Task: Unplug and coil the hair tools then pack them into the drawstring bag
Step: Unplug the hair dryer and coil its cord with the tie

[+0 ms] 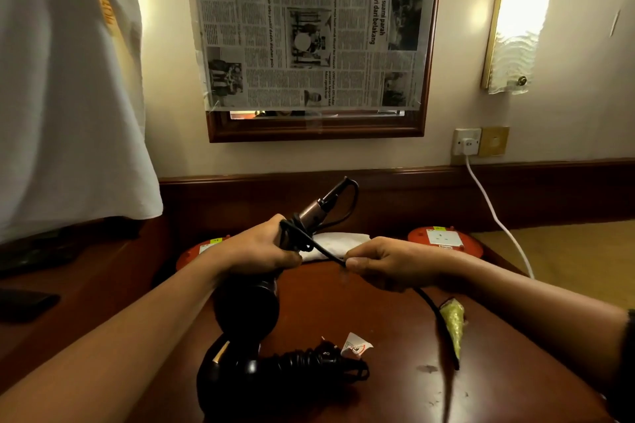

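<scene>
Cord (326,252) runs taut between my two hands above the dark wooden surface (395,336). My left hand (261,249) grips the handle of a hair dryer (247,306), fingers curled round it where several turns of the black cord are already wound; the dryer's copper-coloured handle end points up and away from me, its dark body hangs below my fist. My right hand (385,264) pinches the cord between thumb and fingers just to the right of the left one, and from there the cord drops past my right wrist and trails down across the surface toward me.

Nearer to me on the surface lies a second hair dryer (240,371), black, on its side, with its own cord wrapped in a tight bundle round the handle and a small white tag (355,347) beside the plug end. A yellow-green wrapped item (453,316) lies on the right, touching the trailing cord. A white folded cloth (338,242) sits behind my hands, between two orange extension reels (446,240).

On the wall, a white plug (467,144) sits in the socket, its white cable hanging down to the right. A newspaper (309,24) covers the wood-framed mirror above. I cannot see a drawstring bag clearly.
</scene>
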